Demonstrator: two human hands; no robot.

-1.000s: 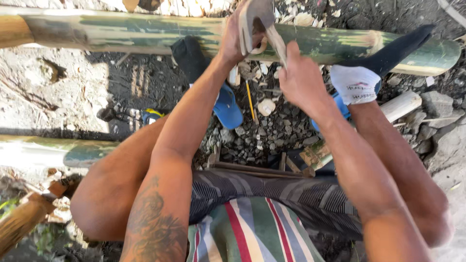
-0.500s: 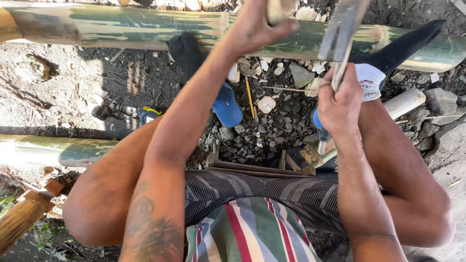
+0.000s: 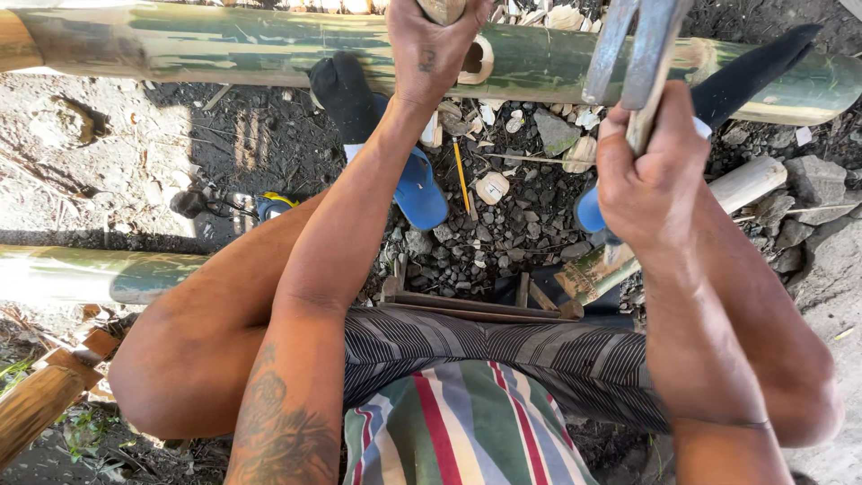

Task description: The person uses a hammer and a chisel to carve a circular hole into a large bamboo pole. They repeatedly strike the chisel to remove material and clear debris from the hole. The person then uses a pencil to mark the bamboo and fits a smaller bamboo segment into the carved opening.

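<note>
Head cam, looking down at seated person, knees spread, gravel ground.

L hand point(image 3: 431, 49): clenched round a wooden handle point(image 3: 442, 9), only its butt end showing at top edge of frame. Fist sat over the bamboo pole point(image 3: 224, 45), just beside a cut hole point(image 3: 474, 58) in the pole wall. Tool tip below the fist hidden; contact w/ pole not visible.

R hand point(image 3: 654, 171): clenched on the handle of a hammer point(image 3: 633, 45), raised, metal head up near top edge, above the pole and to the right of the hole. Head not touching pole.

Bamboo pole: green, mottled, lay horizontal across top of frame, left end to right end. Both feet in dark socks and blue sandals rested against or near it; L foot point(image 3: 346, 90) toe at the pole, R foot point(image 3: 754, 72) crossed over it.

Second bamboo pole point(image 3: 81, 274), lay at left by the knee, parallel to first, well apart. Pencil point(image 3: 460, 171) on gravel between the feet, w/ pale wood chips point(image 3: 492, 187) scattered near. Short pale dowel point(image 3: 745, 184) at right beside R leg. Wooden slats point(image 3: 467, 305) under the thighs. Striped shirt and shorts at bottom.
</note>
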